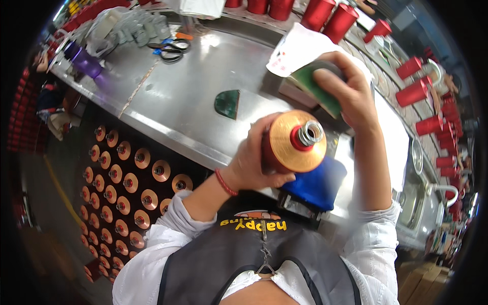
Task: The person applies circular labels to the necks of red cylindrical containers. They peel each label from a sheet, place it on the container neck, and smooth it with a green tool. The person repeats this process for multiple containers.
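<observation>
One orange thread spool (297, 141) gripped by left hand (256, 157); right hand (351, 91) clasps one green sponge (315, 89) over steel bench (193, 96) near edge; one scissors (170, 49) at far edge

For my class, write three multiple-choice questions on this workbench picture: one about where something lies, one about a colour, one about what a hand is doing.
1. Where do the scissors lie?
A. on the metal bench
B. on the floor
C. in the left hand

2. What colour is the thread on the spool?
A. white
B. orange-gold
C. black

3. What is the right hand doing?
A. hanging free
B. resting flat on the bench
C. gripping a green pad

Answers:
1. A, the scissors rest on the steel top, far from both hands.
2. B, the spool held in the left hand shows orange-gold thread around a red core.
3. C, the fingers close round the green pad above the spool.
</observation>
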{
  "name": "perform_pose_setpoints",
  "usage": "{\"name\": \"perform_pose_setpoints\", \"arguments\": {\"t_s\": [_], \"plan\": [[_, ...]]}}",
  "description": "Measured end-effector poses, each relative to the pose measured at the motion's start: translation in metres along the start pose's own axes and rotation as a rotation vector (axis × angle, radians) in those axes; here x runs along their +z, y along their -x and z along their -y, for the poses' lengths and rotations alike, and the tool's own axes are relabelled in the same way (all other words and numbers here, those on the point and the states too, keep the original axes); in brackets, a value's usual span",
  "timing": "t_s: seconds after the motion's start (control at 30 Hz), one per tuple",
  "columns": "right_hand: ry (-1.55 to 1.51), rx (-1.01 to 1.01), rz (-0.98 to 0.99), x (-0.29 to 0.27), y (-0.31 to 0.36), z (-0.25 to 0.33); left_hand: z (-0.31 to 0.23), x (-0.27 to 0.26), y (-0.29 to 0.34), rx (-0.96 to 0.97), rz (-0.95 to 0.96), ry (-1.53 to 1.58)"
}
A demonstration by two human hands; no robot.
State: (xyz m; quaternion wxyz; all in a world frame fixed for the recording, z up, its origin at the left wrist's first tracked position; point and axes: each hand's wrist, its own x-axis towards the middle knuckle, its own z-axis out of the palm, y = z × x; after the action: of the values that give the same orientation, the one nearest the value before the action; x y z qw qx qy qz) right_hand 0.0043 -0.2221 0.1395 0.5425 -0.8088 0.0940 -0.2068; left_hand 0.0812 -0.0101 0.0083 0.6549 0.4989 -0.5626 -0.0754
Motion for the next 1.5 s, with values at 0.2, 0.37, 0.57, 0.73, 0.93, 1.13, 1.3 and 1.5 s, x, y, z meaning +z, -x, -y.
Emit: {"name": "perform_pose_setpoints", "arguments": {"t_s": [0.2, 0.37, 0.57, 0.73, 0.93, 1.13, 1.3, 1.5], "plan": [[-0.056, 0.095, -0.355, -0.02, 0.128, 0.004, -0.025, -0.003, -0.08, -0.293, 0.126, 0.441], [0.113, 0.085, -0.323, -0.017, 0.206, -0.009, -0.04, 0.052, -0.083, -0.86, 0.391, 0.675], [0.045, 0.277, -0.409, -0.028, 0.249, -0.028, -0.016, 0.091, -0.076, -0.96, 0.289, 0.597], [0.141, 0.235, -0.473, -0.054, 0.243, -0.035, -0.011, 0.103, -0.076, -0.858, 0.234, 0.465], [0.764, 0.04, -0.252, -0.132, 0.137, -0.08, -0.024, 0.095, -0.053, -0.635, 0.225, 0.271], [1.053, 0.161, 0.102, -0.115, 0.037, -0.123, -0.022, 0.091, -0.04, -0.661, 0.195, 0.314], [1.392, 0.311, 0.068, -0.153, 0.036, -0.128, -0.008, 0.092, -0.037, -0.625, 0.188, 0.487], [1.383, 0.254, 0.015, -0.162, 0.053, -0.141, -0.001, 0.089, -0.038, -0.595, 0.205, 0.53]]}}
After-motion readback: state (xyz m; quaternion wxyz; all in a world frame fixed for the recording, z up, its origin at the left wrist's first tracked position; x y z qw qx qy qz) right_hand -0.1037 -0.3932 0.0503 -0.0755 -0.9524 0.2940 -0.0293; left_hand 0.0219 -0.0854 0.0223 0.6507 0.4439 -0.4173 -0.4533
